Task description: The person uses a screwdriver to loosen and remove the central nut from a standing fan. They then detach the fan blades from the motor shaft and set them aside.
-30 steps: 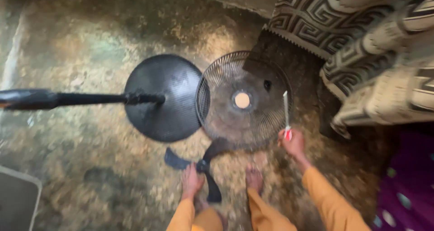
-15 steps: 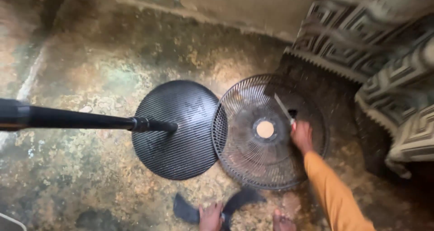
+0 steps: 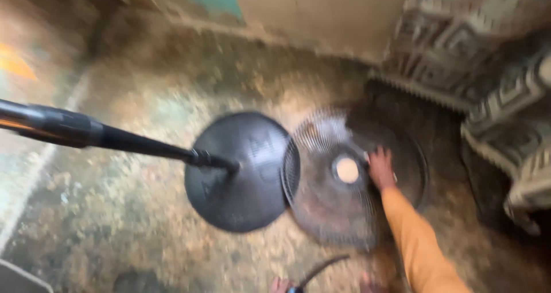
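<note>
Right hand [image 3: 381,168] rests on the round wire fan guard [image 3: 321,207], flat on the floor, just at 3 o'clock of its pale hub [image 3: 347,169]; too blurred to tell its grip. Black stand base [image 3: 241,172] touches the guard at 9 o'clock

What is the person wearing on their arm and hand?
The right arm wears a long, plain orange sleeve that ends at the wrist. The right hand is bare: no glove shows, and blur hides any ring. The left arm is out of view.
</note>
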